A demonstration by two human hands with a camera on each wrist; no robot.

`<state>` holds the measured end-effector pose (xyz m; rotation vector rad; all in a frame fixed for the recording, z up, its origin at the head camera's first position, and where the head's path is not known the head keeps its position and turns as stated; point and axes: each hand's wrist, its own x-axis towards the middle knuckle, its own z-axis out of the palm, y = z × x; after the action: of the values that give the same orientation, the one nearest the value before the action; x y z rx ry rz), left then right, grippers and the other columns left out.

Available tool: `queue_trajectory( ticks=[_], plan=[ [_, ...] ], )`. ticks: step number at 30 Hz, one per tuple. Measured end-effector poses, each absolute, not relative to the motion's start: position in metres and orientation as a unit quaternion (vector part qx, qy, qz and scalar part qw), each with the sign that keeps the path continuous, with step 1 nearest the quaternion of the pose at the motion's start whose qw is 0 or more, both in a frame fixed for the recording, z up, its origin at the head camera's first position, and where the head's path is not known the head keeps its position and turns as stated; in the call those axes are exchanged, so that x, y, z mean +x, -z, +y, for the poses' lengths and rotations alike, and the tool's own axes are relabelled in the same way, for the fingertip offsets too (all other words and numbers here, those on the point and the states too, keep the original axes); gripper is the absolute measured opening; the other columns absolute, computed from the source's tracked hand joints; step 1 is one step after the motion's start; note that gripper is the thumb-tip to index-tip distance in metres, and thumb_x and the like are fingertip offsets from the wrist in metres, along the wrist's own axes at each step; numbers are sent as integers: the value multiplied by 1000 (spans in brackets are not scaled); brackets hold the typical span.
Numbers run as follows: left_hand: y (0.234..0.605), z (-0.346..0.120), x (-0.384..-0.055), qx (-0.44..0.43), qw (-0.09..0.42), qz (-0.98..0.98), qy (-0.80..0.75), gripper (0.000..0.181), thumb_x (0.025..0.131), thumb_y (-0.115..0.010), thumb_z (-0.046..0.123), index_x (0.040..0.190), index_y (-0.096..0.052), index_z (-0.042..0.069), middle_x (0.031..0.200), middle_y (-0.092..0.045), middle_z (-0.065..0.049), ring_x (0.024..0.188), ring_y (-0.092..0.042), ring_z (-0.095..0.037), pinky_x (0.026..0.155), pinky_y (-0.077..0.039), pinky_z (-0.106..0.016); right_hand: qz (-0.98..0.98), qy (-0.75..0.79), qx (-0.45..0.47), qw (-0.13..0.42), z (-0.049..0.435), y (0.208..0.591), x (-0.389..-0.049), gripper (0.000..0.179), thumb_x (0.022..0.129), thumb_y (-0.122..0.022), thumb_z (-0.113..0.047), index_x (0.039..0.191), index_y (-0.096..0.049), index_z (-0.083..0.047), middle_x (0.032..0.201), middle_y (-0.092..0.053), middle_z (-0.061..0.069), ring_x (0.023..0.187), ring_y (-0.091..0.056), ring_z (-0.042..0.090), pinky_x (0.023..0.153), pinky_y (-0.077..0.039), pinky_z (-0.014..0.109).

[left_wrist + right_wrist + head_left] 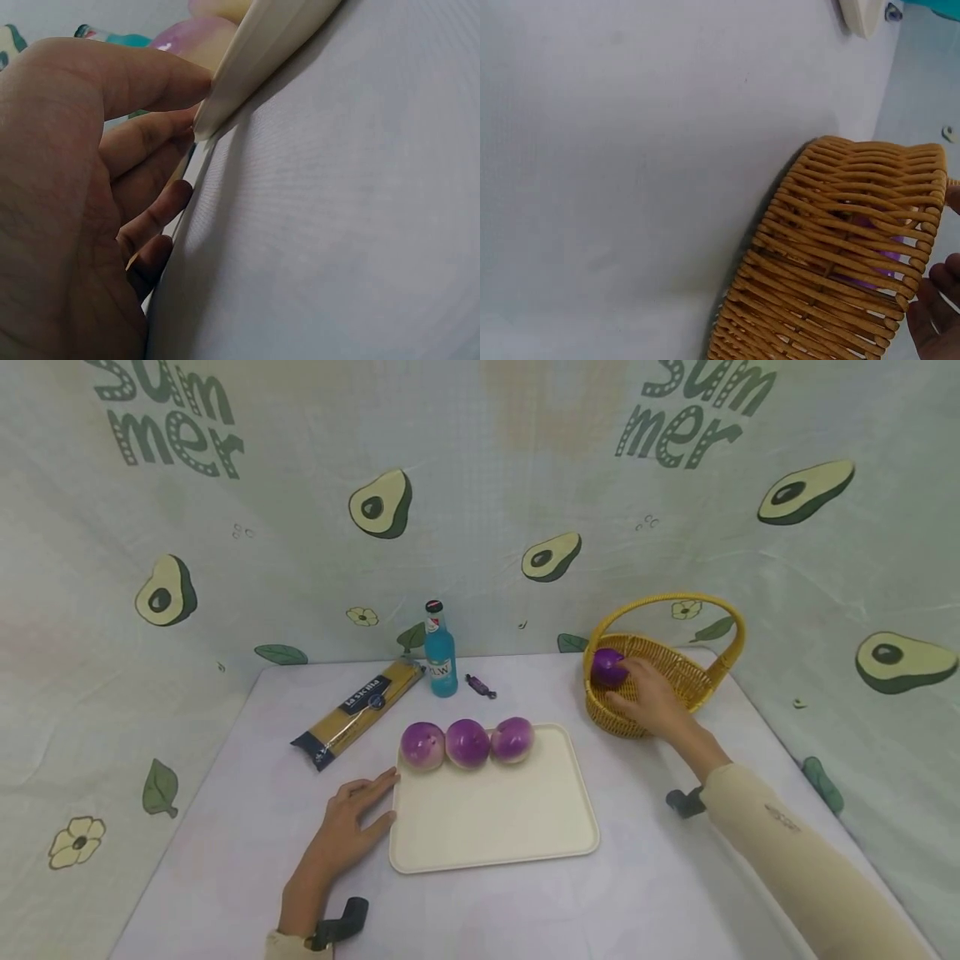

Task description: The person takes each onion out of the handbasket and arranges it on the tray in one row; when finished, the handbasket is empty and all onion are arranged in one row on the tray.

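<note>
Three purple-and-white turnips (467,744) sit in a row along the far edge of a cream rectangular tray (495,827). My left hand (347,827) is at the tray's left edge, its thumb and fingertips against the rim. In the left wrist view the fingers (154,139) extend toward that rim. At the right, my right hand (652,697) reaches into a yellow wicker basket (675,668). Its fingertips are at the right side of a deep purple turnip (606,667), the thumb lower and apart from it. In the right wrist view the basket's wicker (832,247) partly hides this turnip.
Behind the tray stands a bottle of blue drink (440,652), with a small dark-wrapped candy (481,686) beside it. A pack of spaghetti (360,714) lies slantwise to the left of the bottle. The basket's tall handle (667,598) arches over its opening. A printed cloth backdrop hangs behind the table.
</note>
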<state>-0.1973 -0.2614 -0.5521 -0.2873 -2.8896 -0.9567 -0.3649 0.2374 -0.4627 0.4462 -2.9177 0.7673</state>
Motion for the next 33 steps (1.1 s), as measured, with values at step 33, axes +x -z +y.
queue_trajectory(
  ticks=[33],
  plan=[
    [555,-263,-197,-101,62,-945,305,58,94,-66,33,149,-50,28,152,-48,7,131,-41,-27,104,-29,-57,-961,-248,120,21,249,476,-408,73,94,-71,-21,147,-33,12,152,-26,35,139,-27,52,112,-25,63]
  ],
)
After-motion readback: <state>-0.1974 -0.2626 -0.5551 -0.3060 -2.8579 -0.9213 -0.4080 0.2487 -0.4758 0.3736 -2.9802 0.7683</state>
